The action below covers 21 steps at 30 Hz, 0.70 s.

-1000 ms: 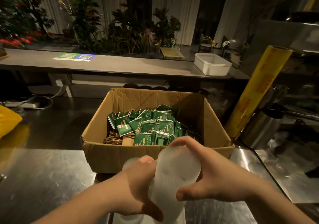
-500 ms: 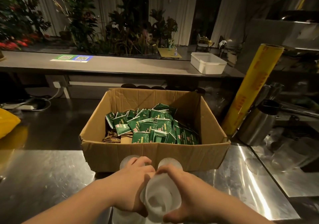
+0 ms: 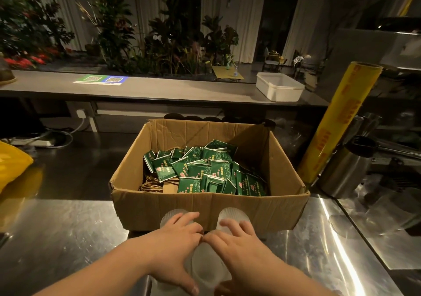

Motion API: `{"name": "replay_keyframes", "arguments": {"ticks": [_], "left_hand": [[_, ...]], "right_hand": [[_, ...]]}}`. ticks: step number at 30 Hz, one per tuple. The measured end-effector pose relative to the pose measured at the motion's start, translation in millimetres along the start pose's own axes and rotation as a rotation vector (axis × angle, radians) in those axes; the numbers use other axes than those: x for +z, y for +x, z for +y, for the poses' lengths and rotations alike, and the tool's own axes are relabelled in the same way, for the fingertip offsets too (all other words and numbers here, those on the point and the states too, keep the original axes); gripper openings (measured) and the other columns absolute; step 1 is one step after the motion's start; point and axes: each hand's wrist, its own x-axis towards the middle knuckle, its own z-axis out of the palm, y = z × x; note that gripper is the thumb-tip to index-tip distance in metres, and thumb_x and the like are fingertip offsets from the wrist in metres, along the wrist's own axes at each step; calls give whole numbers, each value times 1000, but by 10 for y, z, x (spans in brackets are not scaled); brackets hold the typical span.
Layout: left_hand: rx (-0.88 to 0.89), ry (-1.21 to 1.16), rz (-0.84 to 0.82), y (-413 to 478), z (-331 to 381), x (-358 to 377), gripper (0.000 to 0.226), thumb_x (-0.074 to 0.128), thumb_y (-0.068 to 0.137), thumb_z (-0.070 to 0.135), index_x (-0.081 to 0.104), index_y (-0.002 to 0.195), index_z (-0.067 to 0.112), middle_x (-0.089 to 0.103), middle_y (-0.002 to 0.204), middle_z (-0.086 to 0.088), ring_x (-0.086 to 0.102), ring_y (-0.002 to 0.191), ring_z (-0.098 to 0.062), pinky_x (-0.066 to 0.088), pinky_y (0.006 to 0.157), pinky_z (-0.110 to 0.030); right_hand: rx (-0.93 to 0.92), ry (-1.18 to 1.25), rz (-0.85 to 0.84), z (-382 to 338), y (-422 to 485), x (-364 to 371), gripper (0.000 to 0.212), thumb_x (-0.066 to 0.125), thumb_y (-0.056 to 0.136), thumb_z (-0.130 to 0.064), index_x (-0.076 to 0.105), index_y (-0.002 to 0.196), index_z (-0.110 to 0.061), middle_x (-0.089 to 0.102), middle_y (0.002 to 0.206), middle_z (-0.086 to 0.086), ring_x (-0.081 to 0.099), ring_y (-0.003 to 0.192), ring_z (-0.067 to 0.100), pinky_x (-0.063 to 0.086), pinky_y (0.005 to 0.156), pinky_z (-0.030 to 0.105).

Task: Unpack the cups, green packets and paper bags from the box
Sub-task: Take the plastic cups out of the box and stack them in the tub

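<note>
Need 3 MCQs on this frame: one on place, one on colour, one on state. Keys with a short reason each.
1. Where do the frosted cups stand?
A. on the steel counter, against the front of the cardboard box
B. inside the box
C. on the far counter

2. What colour is the tall roll leaning to the right of the box?
A. blue
B. white
C. yellow

3. What state is the box in?
A. taped shut
B. open, with green packets inside
C. open and empty

Key:
1 A: the cups sit outside the box's front wall, on the steel.
2 C: the wrap is yellow with orange print.
3 B: the top is open and packets are piled inside.
</note>
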Motion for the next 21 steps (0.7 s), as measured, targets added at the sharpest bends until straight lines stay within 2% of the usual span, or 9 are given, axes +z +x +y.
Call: {"name": "replay_keyframes", "arguments": {"ticks": [2, 4, 6, 8, 10, 12, 15, 19, 21], "left_hand": [[-10, -10, 1, -20, -14, -10, 105, 62, 79, 79, 27, 159, 21, 11, 168, 6, -18, 154, -11, -17, 117, -32], [-17, -44, 10, -32, -34, -15, 114, 55, 72, 89, 25, 160, 23, 2, 170, 8, -22, 153, -8, -15, 120, -33], [-21, -70, 19, -45, -43, -25, 120, 41, 62, 95, 27, 159, 25, 3, 170, 8, -22, 152, -5, -9, 124, -35], [-27, -87, 47, -51, -51, -39, 111, 41, 70, 93, 29, 159, 27, 6, 170, 10, -20, 153, -4, -4, 126, -35], [-29, -98, 92, -46, -52, -58, 87, 48, 87, 80, 36, 156, 29, 13, 169, 11, -16, 155, -6, -1, 126, -36], [-39, -95, 107, -26, -49, -67, 69, 49, 94, 70, 47, 150, 29, 22, 166, 11, -11, 156, -8, 3, 126, -38], [-58, -94, 64, 18, -51, -57, 67, 53, 94, 67, 52, 146, 25, 29, 162, 12, -7, 157, -11, 6, 128, -40], [-62, -68, 25, 2, -76, -65, 68, 54, 93, 68, 53, 144, 23, 27, 162, 10, -9, 156, -13, 7, 128, -43], [-54, -48, 11, -22, -64, -62, 71, 53, 92, 70, 53, 144, 23, 25, 163, 7, -11, 156, -14, 5, 126, -43]], "right_hand": [[0, -7, -22, 43, 11, -3, 82, 66, 91, -56, 24, 156, -29, 23, 166, -6, 0, 157, 26, 5, 121, 58], [24, 34, -116, 101, 16, 15, 95, 62, 90, -64, 7, 161, -34, -1, 171, -4, -20, 155, 28, -12, 119, 64], [38, -4, -195, 155, 15, 56, 103, 54, 92, -70, -13, 161, -35, -20, 170, -3, -34, 149, 33, -24, 114, 63], [28, -78, -202, 204, 25, 77, 104, 45, 93, -76, -21, 159, -32, -28, 167, -5, -40, 145, 35, -33, 109, 60], [30, -80, -202, 215, 50, 39, 104, 43, 90, -81, -16, 161, -32, -27, 167, -8, -42, 145, 31, -32, 111, 59], [35, -33, -209, 200, 79, -15, 102, 50, 87, -80, 2, 161, -32, -14, 171, -6, -32, 151, 28, -26, 116, 61], [31, 10, -199, 175, 111, -54, 99, 58, 83, -78, 20, 157, -24, 10, 169, -3, -14, 157, 25, -15, 120, 64], [11, 30, -243, 163, 146, -49, 105, 67, 81, -74, 12, 158, -29, -1, 171, -5, -23, 155, 26, -17, 118, 68], [-12, 161, -258, 204, 104, -106, 107, 71, 79, -70, 10, 159, -36, -8, 171, -11, -30, 152, 18, -24, 116, 57]]}}
